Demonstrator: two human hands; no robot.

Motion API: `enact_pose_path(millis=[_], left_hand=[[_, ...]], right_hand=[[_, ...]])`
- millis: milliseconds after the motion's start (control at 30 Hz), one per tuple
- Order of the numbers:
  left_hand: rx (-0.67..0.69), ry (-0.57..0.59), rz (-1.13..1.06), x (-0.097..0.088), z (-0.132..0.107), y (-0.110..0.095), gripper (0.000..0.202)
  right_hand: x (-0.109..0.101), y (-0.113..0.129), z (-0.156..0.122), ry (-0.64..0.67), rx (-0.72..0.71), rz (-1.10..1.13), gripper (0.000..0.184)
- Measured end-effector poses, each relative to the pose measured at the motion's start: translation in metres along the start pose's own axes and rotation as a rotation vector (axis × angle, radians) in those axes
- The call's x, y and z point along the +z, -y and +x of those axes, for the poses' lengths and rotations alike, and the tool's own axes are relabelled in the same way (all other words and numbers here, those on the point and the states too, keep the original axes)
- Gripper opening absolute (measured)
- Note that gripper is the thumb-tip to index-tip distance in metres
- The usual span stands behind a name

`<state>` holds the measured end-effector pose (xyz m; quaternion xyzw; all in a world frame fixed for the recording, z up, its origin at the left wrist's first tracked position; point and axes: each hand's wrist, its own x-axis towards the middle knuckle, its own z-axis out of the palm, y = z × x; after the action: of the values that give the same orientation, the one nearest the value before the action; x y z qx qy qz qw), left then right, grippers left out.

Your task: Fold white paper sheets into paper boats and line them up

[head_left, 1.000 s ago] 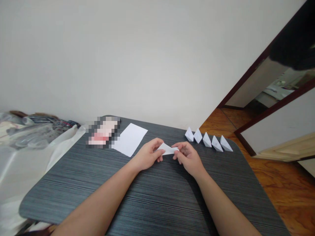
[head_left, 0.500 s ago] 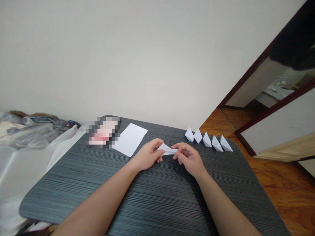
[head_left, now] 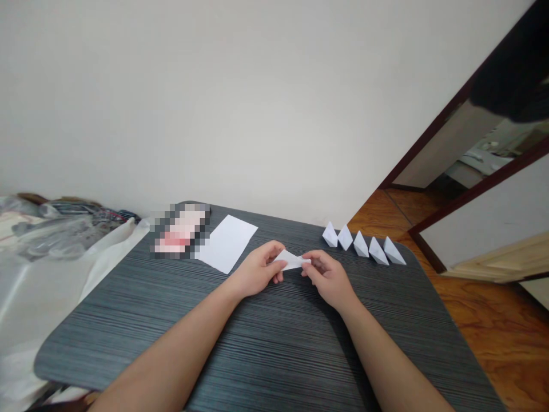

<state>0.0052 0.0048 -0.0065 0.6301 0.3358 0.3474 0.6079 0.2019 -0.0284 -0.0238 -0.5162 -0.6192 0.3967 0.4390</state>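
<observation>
I see both hands meeting over the middle of the dark striped worktop [head_left: 257, 343], with a small folded piece of white paper [head_left: 292, 260] held between them. My left hand [head_left: 257, 272] pinches the paper's left end, thumb on top and fingers curled under it. My right hand [head_left: 328, 276] grips the right end with thumb and forefinger closed on the tip. The paper spans the short gap between the two hands, narrow and pointed, held just above the worktop; I cannot tell whether its underside touches the surface.

Beyond the left hand, a flat white sheet [head_left: 227, 243] lies on the worktop, and just beside that sheet sits a blurred pink and white object [head_left: 180, 232]. Near the far right corner, well apart from the hands, five folded paper shapes [head_left: 362, 243] stand in a row, each upright and pointed. To the left of the worktop lies a heap of cloth and clear plastic [head_left: 55, 234].
</observation>
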Motion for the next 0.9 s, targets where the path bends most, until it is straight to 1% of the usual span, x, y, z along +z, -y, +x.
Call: enact_pose_path(millis=[67,167,267,367,433,500,600,667,767,900], left_hand=[[0.007,-0.005,-0.005,0.0,0.0,-0.001,0.012],[0.007,-0.006,0.029,-0.001,-0.001,-0.004,0.013],[0.02,0.037,0.196,-0.001,-0.004,-0.009,0.015],[0.018,0.075,0.314,-0.001,-0.006,-0.013,0.018],[-0.013,0.084,0.323,-0.001,-0.006,-0.014,0.022],[-0.057,0.085,0.313,0.0,-0.006,-0.014,0.026],[-0.113,0.07,0.284,0.0,-0.005,-0.012,0.03],[-0.135,0.061,0.26,0.0,-0.005,-0.011,0.03],[-0.138,0.048,0.244,-0.001,-0.004,-0.008,0.031],[-0.084,0.019,0.298,-0.002,-0.004,-0.008,0.032]], right_hand=[[0.0,0.0,0.0,0.02,-0.003,-0.016,0.018],[-0.001,0.002,0.0,0.013,-0.001,-0.034,0.016],[-0.003,0.008,0.0,0.018,-0.026,-0.059,0.015],[-0.003,0.013,-0.001,0.065,-0.069,-0.088,0.017],[-0.001,0.014,-0.001,0.097,-0.083,-0.095,0.018],[0.0,0.012,-0.001,0.094,-0.078,-0.069,0.016],[0.001,0.007,-0.001,-0.007,-0.07,0.009,0.015],[0.0,0.004,-0.002,-0.037,-0.107,-0.033,0.014],[-0.002,0.005,-0.002,-0.031,-0.185,-0.123,0.015],[-0.004,0.008,-0.002,-0.002,-0.259,-0.201,0.02]])
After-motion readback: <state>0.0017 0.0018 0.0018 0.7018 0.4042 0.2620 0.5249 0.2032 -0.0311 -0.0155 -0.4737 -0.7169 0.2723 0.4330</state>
